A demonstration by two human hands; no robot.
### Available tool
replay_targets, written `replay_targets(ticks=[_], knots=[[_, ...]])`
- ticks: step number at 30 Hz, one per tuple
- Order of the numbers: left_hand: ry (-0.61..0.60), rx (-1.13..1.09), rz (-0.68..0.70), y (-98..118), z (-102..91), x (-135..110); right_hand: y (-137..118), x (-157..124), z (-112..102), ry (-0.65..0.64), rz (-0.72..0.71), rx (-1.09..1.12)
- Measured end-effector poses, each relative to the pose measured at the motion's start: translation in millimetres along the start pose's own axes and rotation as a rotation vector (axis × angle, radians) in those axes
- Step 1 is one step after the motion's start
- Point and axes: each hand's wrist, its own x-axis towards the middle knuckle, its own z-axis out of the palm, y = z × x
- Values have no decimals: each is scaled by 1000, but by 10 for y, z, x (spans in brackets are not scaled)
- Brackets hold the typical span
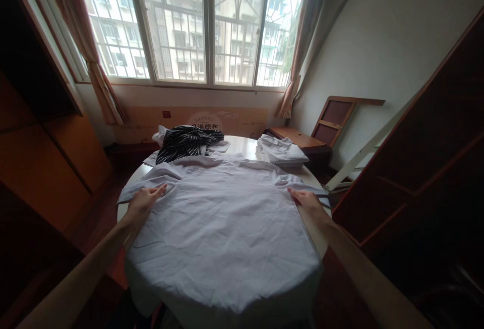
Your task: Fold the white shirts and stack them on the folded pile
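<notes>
A white shirt (223, 223) lies spread flat across a round white table (242, 143), its lower part hanging over the near edge. My left hand (145, 199) rests on the shirt's left sleeve area, fingers stretched flat. My right hand (307, 200) lies on the right sleeve near the table's edge, fingers extended and pressed to the cloth. Neither hand grips anything.
A black striped garment (187, 141) lies bunched at the table's far left. A folded white pile (282, 150) sits at the far right. Behind are a barred window (196, 24), curtains, a low wooden bench (298, 140), and dark wooden cabinets (423, 168) on both sides.
</notes>
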Motion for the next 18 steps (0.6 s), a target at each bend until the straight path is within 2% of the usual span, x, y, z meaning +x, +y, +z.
replay_targets(ticks=[2, 4, 9, 11, 15, 16, 18], knots=[[-17, 3, -84, 82, 32, 3, -16, 26, 54, 54, 1, 9], [-3, 58, -109, 137, 49, 12, 9, 57, 90, 108, -6, 34], [108, 172, -90, 168, 87, 26, 112, 123, 111, 168, -29, 87], [187, 209, -26, 162, 111, 32, 104, 132, 106, 147, -48, 125], [423, 170, 226, 142, 155, 66, -2, 107, 120, 149, -127, 181], [444, 129, 228, 138, 158, 75, -31, 91, 127, 162, -139, 187], [409, 19, 140, 131, 148, 87, -74, 52, 137, 171, -132, 209]])
